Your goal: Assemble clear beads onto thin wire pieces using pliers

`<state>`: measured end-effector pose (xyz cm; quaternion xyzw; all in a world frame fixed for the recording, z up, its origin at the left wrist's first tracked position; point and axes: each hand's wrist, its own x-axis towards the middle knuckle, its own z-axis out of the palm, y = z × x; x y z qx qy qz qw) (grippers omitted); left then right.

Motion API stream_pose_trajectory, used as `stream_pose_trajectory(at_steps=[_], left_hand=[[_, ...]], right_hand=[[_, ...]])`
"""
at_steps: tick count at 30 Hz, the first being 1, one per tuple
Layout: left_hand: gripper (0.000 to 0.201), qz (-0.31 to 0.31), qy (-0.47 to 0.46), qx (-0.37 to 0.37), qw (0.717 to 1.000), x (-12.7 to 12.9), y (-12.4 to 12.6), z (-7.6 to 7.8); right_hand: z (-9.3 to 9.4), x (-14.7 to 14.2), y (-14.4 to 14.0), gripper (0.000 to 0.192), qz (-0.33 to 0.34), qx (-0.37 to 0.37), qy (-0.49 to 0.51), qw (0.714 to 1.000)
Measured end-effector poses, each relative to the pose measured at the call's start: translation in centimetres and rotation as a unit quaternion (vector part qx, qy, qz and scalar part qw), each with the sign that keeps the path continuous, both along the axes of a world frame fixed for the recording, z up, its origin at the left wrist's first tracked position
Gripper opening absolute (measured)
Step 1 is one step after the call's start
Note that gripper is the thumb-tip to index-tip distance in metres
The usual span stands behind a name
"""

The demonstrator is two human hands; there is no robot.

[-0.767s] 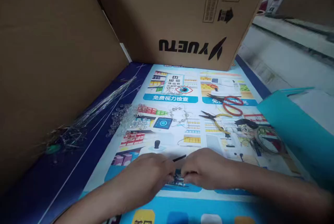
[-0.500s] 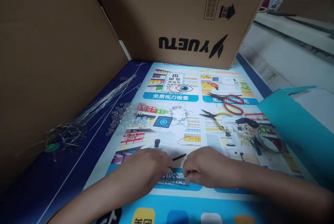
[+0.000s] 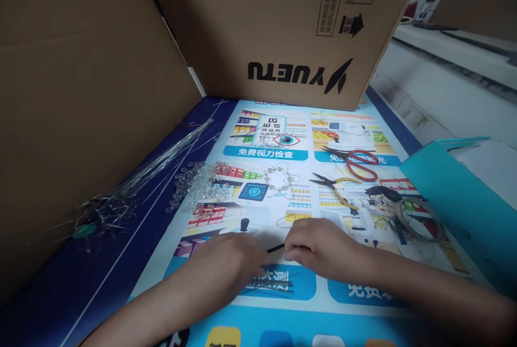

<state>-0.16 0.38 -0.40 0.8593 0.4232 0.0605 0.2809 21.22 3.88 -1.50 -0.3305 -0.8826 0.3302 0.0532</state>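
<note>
My left hand (image 3: 244,258) is closed, with its fingers curled down near the printed sheet and mostly hidden. Opposite it, my right hand (image 3: 309,242) has its fingers pinched together. Whatever either hand holds is too small or hidden to make out. A dark thin strip (image 3: 276,248) shows between the hands; I cannot tell whether it is printed. Just below them lies a bundle of short dark wire pieces (image 3: 274,285). Beyond the hands rests a ring of clear beads with wire loops (image 3: 278,179). Loose clear beads (image 3: 202,182) are heaped to its left.
Yellow-handled pliers (image 3: 337,189) and red-handled scissors (image 3: 357,162) lie at the right. A wire coil (image 3: 420,219) sits by a turquoise box (image 3: 456,191). Long silvery wires (image 3: 169,155) stretch along the left. Cardboard (image 3: 299,18) stands at the back and left.
My right hand has moved slightly up and away from the dark wire pieces, leaving more of them visible. My left hand stays almost in place. The view has shifted slightly.
</note>
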Motion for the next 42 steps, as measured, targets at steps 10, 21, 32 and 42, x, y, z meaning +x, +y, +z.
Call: stream_pose_trajectory(at_steps=[10,21,32,42], left_hand=[[0.010,-0.041,0.217,0.146,0.964,2.5,0.6,1.5],[0.023,-0.029,0.083,-0.006,0.996,3.3,3.0,1.1],[0.022,0.023,0.093,0.081,0.992,3.5,2.6,-0.7],[0.022,0.074,-0.017,0.010,0.997,3.6,2.8,-0.2]], right_hand=[[0.5,0.3,-0.3,0.017,0.010,0.207,-0.078,0.975],[0.9,1.5,1.3,0.013,-0.031,0.071,-0.052,0.996],[1.1,0.9,0.4,0.012,0.002,0.202,-0.136,0.970],[0.8,1.2,0.6,0.012,-0.062,0.151,-0.096,0.982]])
